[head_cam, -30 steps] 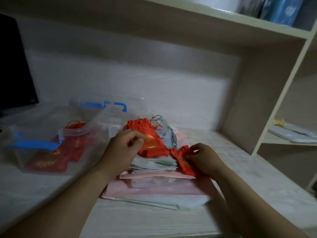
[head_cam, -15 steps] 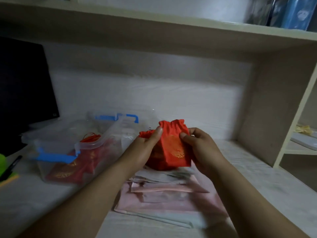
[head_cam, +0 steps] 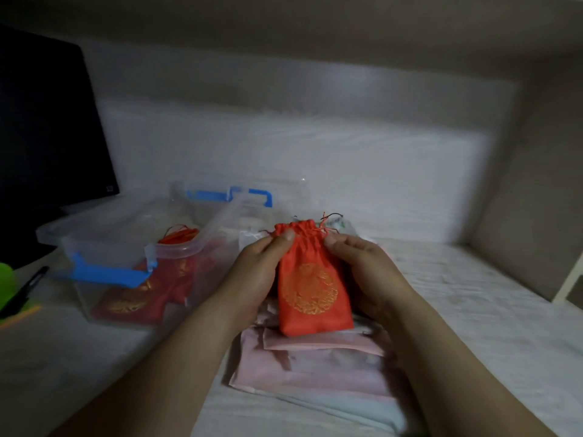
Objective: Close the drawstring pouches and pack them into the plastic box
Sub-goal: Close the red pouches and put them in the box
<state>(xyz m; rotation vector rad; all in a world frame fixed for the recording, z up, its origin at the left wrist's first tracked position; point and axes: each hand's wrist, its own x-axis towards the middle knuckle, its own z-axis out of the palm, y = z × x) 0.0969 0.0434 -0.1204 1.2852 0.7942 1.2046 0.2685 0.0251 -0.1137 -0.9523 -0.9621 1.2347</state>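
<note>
Red drawstring pouch [head_cam: 310,285] held upright, lifted clear of a flat pile of pale pink and white fabric pouches [head_cam: 315,364] on the desk [head_cam: 473,294]. Satin-looking cloth, with a round gold embroidered emblem in the middle of the front. Neck gathered into tight pleats; thin red cord ends stick out at its upper right.

Left hand [head_cam: 255,272] pinches the left side of the neck, thumb on the front, fingers curled behind. Right hand [head_cam: 369,272] grips the right side just below the gathers in the same way.

Clear plastic box [head_cam: 107,244] with blue latches stands to the left, close by, open-topped. More red pouches with gold emblems [head_cam: 135,298] lie inside. Its clear lid with a blue handle [head_cam: 252,195] sits behind. Dark monitor [head_cam: 47,121] at far left.
</note>
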